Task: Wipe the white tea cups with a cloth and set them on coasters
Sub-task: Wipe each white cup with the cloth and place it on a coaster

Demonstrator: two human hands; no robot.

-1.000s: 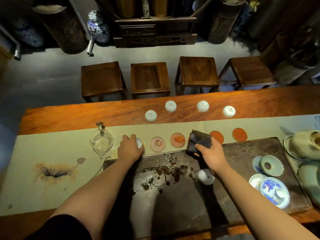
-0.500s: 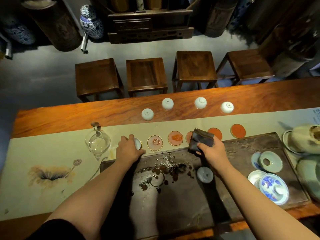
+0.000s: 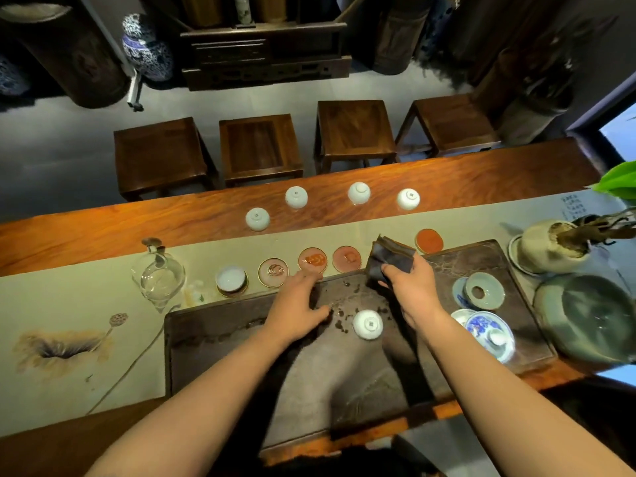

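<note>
One white tea cup (image 3: pixel 231 279) stands upright on the leftmost coaster (image 3: pixel 241 290). Three bare coasters (image 3: pixel 273 272) follow to its right, and a red coaster (image 3: pixel 428 241) lies beyond the cloth. My left hand (image 3: pixel 298 310) hovers open over the dark tea tray (image 3: pixel 220 352), a little left of an upturned white cup (image 3: pixel 368 324). My right hand (image 3: pixel 411 289) grips a folded dark cloth (image 3: pixel 390 257) just above that cup. Several more upturned white cups, such as the nearest (image 3: pixel 257 218), line the far wooden edge.
A glass pitcher (image 3: pixel 158 275) stands left of the coasters. Gaiwan lids and a blue-patterned saucer (image 3: pixel 488 333) sit on the tray's right side, with a celadon bowl (image 3: pixel 588 318) and a potted plant (image 3: pixel 554 246) beyond. Several wooden stools (image 3: pixel 260 146) stand behind the table.
My left hand has let go of the cup on the leftmost coaster and moved right, toward the upturned cup on the tray. The right hand still holds the cloth.
</note>
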